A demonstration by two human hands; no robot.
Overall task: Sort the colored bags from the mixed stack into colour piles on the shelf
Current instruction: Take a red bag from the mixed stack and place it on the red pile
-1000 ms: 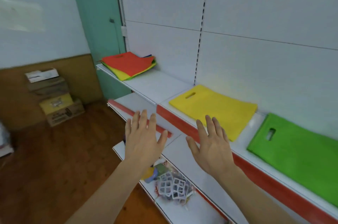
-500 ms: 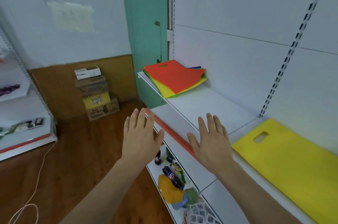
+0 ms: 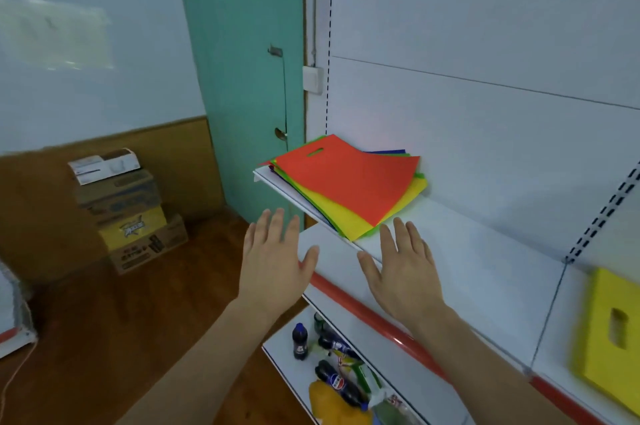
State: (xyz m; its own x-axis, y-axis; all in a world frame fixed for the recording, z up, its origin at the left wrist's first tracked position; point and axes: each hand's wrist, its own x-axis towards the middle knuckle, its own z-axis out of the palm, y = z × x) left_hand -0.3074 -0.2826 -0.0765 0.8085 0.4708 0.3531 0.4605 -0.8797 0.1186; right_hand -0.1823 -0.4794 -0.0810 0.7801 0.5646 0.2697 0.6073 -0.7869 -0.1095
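Observation:
The mixed stack (image 3: 349, 182) lies at the left end of the white shelf (image 3: 460, 251), an orange-red bag on top with yellow, green and blue edges showing beneath. A separate yellow bag (image 3: 606, 334) lies flat at the right edge of the view. My left hand (image 3: 273, 265) hovers in front of the shelf edge, fingers straight and empty. My right hand (image 3: 405, 268) is held flat just short of the stack's near corner, also empty. Neither hand touches a bag.
A lower shelf (image 3: 287, 362) holds dark bottles (image 3: 299, 341) and snack packs. Stacked cardboard boxes (image 3: 128, 213) stand on the wooden floor at the left wall. A teal door (image 3: 242, 78) is behind the stack. Another shelf unit's corner (image 3: 14, 327) juts in at far left.
The view has swung left and closer to the mixed stack. The green bag has left the view and the yellow one slid to the right edge. Both hands stay open and empty.

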